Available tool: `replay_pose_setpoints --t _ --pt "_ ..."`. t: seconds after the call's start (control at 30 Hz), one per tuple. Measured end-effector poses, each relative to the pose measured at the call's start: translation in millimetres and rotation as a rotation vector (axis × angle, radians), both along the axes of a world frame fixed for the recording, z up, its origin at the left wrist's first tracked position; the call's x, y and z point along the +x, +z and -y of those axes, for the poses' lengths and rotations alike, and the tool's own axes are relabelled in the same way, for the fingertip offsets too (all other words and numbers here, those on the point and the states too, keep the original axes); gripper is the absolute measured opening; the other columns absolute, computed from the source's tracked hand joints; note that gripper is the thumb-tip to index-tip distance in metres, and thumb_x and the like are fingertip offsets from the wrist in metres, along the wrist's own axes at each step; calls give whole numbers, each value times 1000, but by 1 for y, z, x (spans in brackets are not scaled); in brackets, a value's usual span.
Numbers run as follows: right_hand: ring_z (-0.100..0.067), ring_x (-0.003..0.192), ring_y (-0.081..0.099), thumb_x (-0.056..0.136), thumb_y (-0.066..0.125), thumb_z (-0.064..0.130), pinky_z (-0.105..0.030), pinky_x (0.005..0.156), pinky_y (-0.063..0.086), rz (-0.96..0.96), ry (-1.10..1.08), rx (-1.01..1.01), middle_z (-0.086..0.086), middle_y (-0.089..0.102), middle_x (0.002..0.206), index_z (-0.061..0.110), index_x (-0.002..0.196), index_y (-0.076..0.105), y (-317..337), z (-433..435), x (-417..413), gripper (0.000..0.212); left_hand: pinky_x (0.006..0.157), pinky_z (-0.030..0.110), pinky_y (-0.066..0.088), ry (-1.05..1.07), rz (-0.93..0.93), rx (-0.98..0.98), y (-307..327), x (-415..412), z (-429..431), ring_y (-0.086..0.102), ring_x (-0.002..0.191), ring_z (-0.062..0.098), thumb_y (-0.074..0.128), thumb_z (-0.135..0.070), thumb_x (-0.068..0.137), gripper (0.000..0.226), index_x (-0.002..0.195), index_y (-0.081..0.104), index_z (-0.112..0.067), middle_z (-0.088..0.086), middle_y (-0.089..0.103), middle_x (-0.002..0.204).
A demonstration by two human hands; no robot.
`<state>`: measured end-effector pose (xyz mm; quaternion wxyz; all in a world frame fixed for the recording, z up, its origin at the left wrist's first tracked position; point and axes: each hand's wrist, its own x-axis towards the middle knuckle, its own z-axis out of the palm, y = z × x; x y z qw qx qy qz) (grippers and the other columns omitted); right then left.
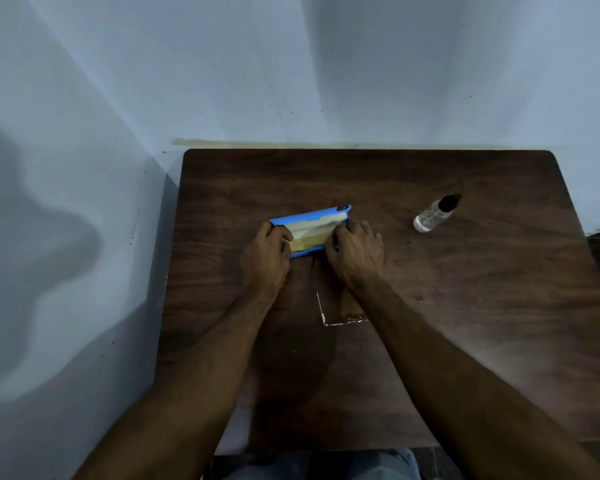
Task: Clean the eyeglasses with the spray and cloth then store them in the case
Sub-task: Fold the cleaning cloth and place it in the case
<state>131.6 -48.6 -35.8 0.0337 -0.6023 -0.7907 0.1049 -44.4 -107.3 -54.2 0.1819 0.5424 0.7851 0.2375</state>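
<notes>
On the dark brown wooden table (465, 306), both hands grip the blue rectangular eyeglass case (310, 216) lying open, its pale yellowish lining showing; left hand (265, 252) clasps its left end, right hand (355, 249) its right end; thin wire-framed eyeglasses (329, 318) lie just nearer, between the forearms; clear black-capped spray bottle (434, 214) stands well apart to the right.

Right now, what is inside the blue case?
The blue case lies open on the table, showing a yellowish cloth or lining. The left hand and right hand cover both ends. The eyeglasses lie outside, nearer the person.
</notes>
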Motion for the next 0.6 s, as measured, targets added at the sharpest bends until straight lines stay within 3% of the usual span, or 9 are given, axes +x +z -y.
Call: replay_pose_setpoints --t 0.27,0.43,0.6 --pt "-38 108 58 95 59 19 -45 79 47 -5 89 35 -15 68 114 8 110 68 -5 1 12 21 78 36 61 -38 6 64 -8 -6 -5 66 100 12 72 -13 95 23 114 68 -26 -7 58 127" --pt "-35 106 57 96 57 20 -46 82 52 -76 71 38 -12 65 112 11 113 68 -6 -4 14 23 80 34 60 -44 -24 111 -11 -11 -6 63 107 16 69 -18 97 28 125 65 -20 1 54 137" --pt "-33 109 56 99 56 20 -46 84 52 -109 68 31 -12 64 112 10 113 67 -8 -4 17 20 80 29 57 -29 67 209 -10 -13 3 63 109 15 69 -18 96 28 123 63 -19 2 54 135"
